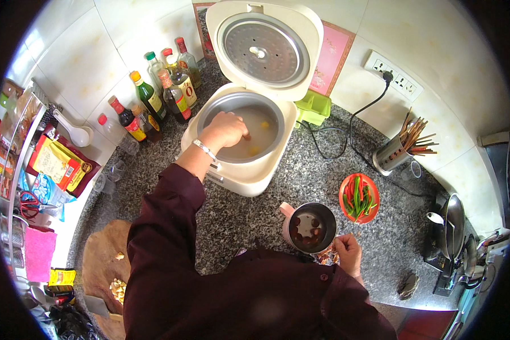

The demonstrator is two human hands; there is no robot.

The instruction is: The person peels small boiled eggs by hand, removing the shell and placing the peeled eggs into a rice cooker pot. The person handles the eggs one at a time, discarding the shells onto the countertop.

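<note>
My left hand (227, 131) reaches into the inner pot of an open rice cooker (250, 180), its fingertips at the cloudy liquid; whether they hold anything is hidden. Some yellow pieces (255, 150) float in the liquid. Low on the right, my right hand (349, 255) has its fingers pinched together at a crinkled, patterned packet (328, 256). Beside it stands a pink-handled metal mug (288, 229) with dark reddish round pieces in liquid. An orange plate (377, 199) of red and green chillies (358, 197) lies beyond the mug.
Sauce bottles (153, 100) line the wall at left. A wooden chopping board (97, 255) with chopped pale pieces and a cleaver (97, 307) is at lower left. A chopstick holder (391, 155), a power cord (357, 146) and a wok (454, 221) are at right.
</note>
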